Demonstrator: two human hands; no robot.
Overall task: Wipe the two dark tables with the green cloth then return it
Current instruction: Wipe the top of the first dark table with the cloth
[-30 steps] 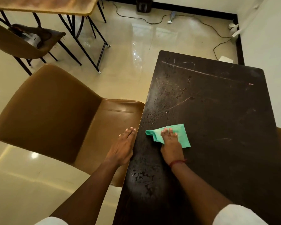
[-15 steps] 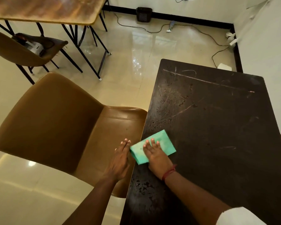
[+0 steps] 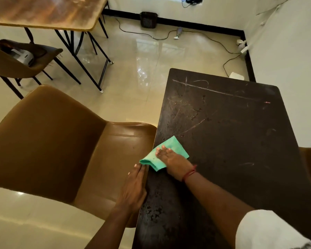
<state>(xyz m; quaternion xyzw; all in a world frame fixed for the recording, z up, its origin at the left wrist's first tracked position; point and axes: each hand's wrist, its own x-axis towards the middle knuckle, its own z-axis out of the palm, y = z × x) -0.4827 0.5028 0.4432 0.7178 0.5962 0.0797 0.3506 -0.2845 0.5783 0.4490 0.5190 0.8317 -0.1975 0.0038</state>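
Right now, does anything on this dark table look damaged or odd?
Yes. The dark table has pale scratches across its far half and blotchy patches by its near left edge. The green cloth overhangs that edge.

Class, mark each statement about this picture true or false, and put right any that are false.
1. The right hand presses flat on the cloth. True.
2. The cloth lies in the middle of the table. False: it lies at the table's left edge, with one corner hanging over it.
3. The left hand holds a spray bottle. False: it holds nothing, and its straight fingers lie along the table's edge.
4. A chair stands to the left of the table. True.
5. The table's top is scratched. True.
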